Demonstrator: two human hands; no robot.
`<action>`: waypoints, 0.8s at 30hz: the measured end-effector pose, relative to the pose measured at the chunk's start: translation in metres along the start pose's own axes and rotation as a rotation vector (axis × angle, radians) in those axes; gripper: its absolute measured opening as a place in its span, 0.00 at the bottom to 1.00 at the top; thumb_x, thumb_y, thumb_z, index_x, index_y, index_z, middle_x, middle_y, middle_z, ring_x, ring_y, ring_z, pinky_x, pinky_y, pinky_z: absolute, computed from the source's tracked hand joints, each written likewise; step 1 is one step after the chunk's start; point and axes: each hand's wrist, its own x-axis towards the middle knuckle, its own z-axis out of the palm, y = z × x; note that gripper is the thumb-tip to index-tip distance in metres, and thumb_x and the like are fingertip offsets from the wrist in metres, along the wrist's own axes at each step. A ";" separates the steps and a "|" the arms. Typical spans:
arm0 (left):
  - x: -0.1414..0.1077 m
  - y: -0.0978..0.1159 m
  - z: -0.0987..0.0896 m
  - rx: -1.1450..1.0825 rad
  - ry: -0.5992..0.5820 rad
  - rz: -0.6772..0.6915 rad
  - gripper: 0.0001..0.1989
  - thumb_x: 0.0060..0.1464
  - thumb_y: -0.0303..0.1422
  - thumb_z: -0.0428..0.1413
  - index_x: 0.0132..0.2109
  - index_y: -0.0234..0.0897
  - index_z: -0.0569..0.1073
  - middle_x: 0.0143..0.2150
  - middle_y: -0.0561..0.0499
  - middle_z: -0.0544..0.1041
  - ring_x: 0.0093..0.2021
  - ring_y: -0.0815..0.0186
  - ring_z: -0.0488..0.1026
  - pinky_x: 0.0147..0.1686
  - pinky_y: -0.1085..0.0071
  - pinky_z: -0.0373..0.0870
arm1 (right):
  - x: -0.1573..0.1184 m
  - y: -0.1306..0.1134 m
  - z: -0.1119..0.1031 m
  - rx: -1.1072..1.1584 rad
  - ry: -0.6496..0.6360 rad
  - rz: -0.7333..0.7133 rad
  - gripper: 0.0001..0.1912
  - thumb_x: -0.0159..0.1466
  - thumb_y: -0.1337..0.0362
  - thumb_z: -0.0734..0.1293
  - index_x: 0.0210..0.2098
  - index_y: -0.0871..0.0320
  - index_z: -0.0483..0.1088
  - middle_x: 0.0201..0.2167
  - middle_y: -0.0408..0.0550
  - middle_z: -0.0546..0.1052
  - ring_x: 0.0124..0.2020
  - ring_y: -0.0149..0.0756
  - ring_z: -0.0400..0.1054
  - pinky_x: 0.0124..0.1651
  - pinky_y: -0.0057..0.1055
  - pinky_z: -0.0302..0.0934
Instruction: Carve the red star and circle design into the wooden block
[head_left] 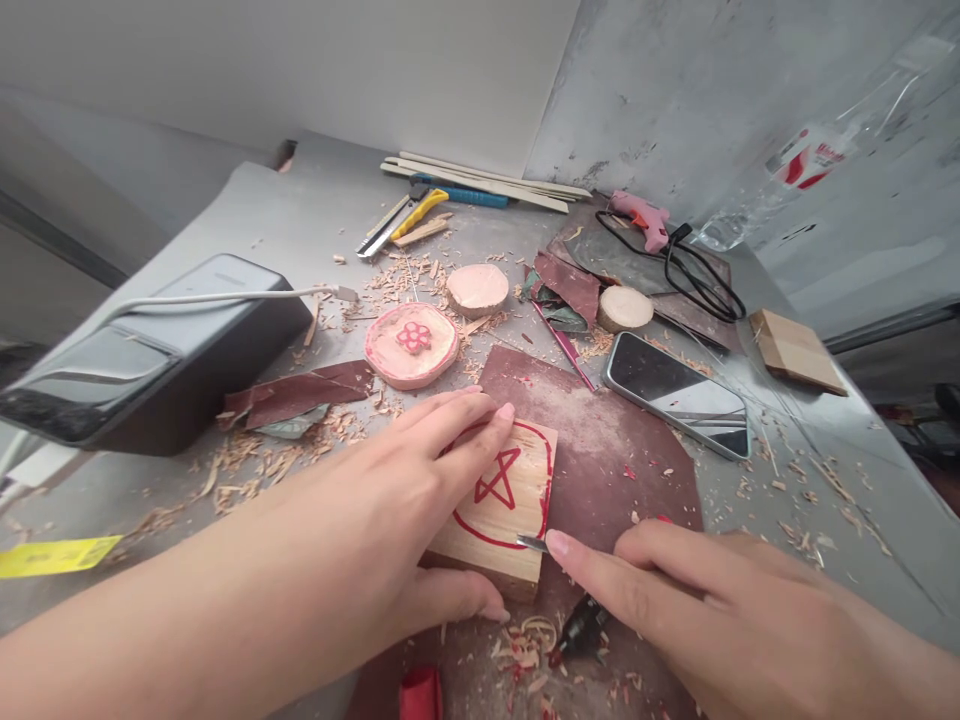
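Note:
A square wooden block [529, 480] carries a red rounded outline with a star drawn inside. My left hand [420, 480] grips the block, fingers across its top and thumb against its near side. In my right hand [697, 600] is a carving knife [532, 543]; only its metal blade shows, touching the block's near right corner by the red line. Its handle is hidden by my fingers. Brown sandpaper [622, 470] lies under the block. Close to my right hand are a black marker tip [581, 630] and curled shavings; a red cap [420, 693] lies nearer me.
Wood slices [478, 288], one with a red flower [412, 345], lie beyond the block. A phone [675, 393], glue gun [641, 218] and bottle [795, 165] are right. A dark box-shaped device [225, 350] with a white cable stands left. A utility knife [394, 225] lies behind.

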 end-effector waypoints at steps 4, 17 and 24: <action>-0.003 0.000 0.001 -0.023 0.010 0.007 0.55 0.68 0.61 0.65 0.86 0.35 0.57 0.87 0.33 0.60 0.81 0.31 0.67 0.75 0.44 0.75 | -0.007 0.000 0.007 -0.037 -0.009 0.012 0.29 0.82 0.60 0.63 0.80 0.54 0.65 0.40 0.45 0.85 0.29 0.37 0.76 0.31 0.32 0.68; -0.001 0.000 0.001 -0.019 -0.016 -0.012 0.55 0.68 0.62 0.63 0.87 0.36 0.54 0.88 0.34 0.58 0.81 0.30 0.67 0.73 0.42 0.77 | 0.010 -0.001 0.011 0.100 0.027 0.037 0.28 0.81 0.68 0.62 0.78 0.54 0.68 0.39 0.45 0.83 0.29 0.33 0.75 0.30 0.29 0.63; 0.002 0.001 0.000 -0.027 -0.014 -0.009 0.53 0.69 0.60 0.63 0.87 0.36 0.55 0.88 0.35 0.59 0.82 0.32 0.66 0.74 0.43 0.75 | 0.007 -0.002 0.016 0.026 -0.003 0.001 0.30 0.80 0.71 0.60 0.79 0.57 0.66 0.40 0.47 0.84 0.34 0.37 0.79 0.34 0.30 0.67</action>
